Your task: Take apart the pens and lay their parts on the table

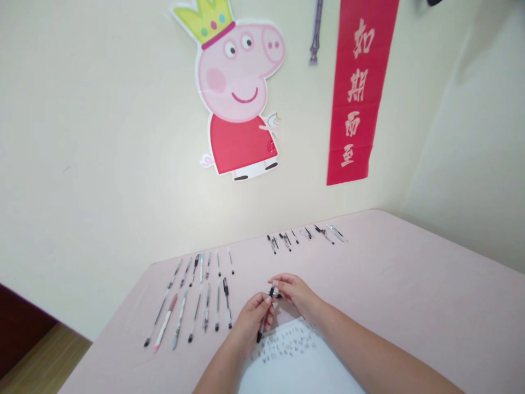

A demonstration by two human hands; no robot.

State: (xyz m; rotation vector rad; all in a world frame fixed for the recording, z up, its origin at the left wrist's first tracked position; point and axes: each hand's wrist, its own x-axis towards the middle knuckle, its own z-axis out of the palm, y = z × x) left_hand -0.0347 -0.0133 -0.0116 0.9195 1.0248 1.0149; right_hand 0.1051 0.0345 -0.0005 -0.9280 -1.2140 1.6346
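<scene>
My left hand point(249, 320) is closed around a pen point(260, 332) with black ends, which stands at a slant above the top of a sheet of paper point(303, 369). My right hand point(299, 293) pinches the upper end of this same pen, so both hands meet on it. A small dark piece point(279, 296) shows just under the right fingers; what it is cannot be made out. Handwritten marks cover the upper part of the paper, which lies beneath my wrists.
Two rows of pens point(197, 314) lie on the left of the pink-covered table point(430, 306). Along the back edge are several small groups of pen parts point(285, 241). Behind the table rises a wall with a cartoon pig cutout point(241, 142) and a red banner point(353, 158).
</scene>
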